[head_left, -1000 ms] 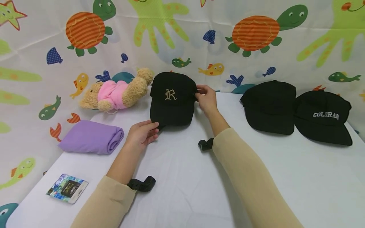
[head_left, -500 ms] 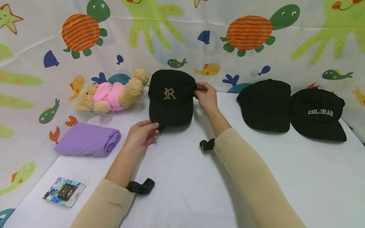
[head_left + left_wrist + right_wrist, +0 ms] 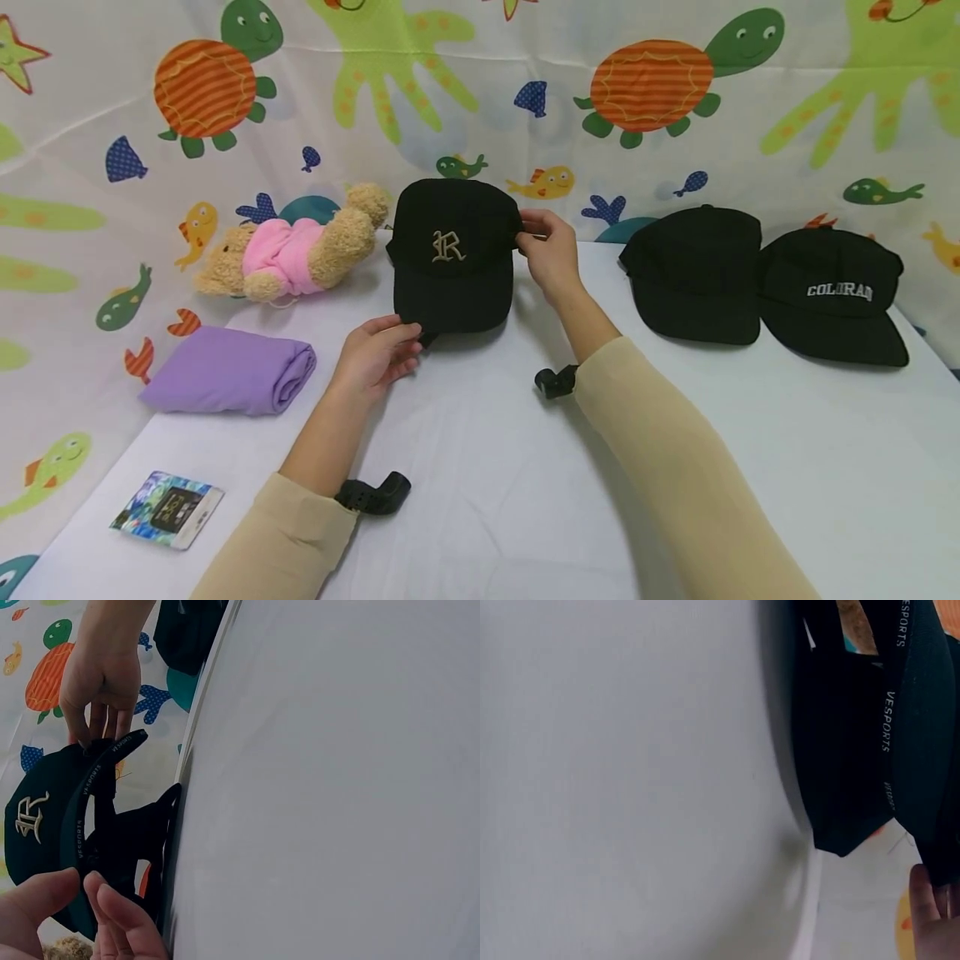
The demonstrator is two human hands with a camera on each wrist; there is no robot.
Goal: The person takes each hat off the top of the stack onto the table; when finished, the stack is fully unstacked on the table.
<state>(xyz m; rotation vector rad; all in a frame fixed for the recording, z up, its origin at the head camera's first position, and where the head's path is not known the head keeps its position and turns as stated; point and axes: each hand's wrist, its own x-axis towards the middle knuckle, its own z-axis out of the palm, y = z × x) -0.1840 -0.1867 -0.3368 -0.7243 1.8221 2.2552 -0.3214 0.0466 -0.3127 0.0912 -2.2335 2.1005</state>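
A black baseball cap (image 3: 453, 267) with a gold letter R on its front stands tilted up at the back middle of the table, its brim angled down toward me. My left hand (image 3: 378, 354) pinches the lower left corner of the brim between thumb and fingers. With the fingertips of my right hand (image 3: 551, 250), I grip the cap's right side. The inner band (image 3: 891, 720) carries "VESPORTS" lettering in the right wrist view. Under and behind the cap, a further black fabric part (image 3: 135, 832) with gaps in it reaches to the table, mostly hidden in the head view.
Two more black caps stand to the right, one plain (image 3: 693, 283) and one lettered "COLORAD" (image 3: 832, 300). At left are a teddy bear (image 3: 288, 258) in pink, a folded purple cloth (image 3: 225, 371) and a small colourful packet (image 3: 168, 510). A patterned curtain (image 3: 495, 50) hangs behind the table (image 3: 487, 500).
The head view has shifted slightly, moving the surroundings left in frame. Both hands keep their hold on the cap, and it is raised a little in the picture.
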